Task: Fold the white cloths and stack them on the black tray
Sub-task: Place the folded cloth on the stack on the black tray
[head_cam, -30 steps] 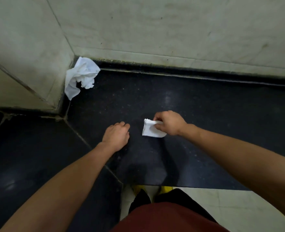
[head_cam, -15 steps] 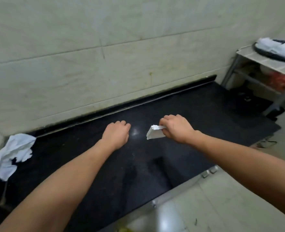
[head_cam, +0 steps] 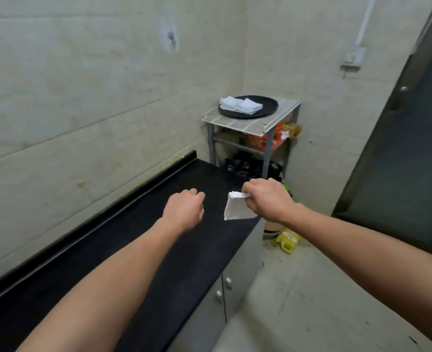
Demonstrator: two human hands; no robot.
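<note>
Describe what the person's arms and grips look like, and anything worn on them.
The left arm and right arm are bare as far as the picture reaches, with no sleeves. The left grip and right grip are ungloved hands. No watch, bracelet or ring shows.

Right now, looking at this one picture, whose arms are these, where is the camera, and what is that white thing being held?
There is no machine here. These are a person's two bare arms, filmed by a wide-angle camera worn on their head, which looks forward and down. The right hand pinches a folded white cloth above the end of a black counter. The left hand holds nothing and its fingers are curled. Farther off, in the corner, a round black tray sits on a white wire rack, with folded white cloths already on it.
</note>
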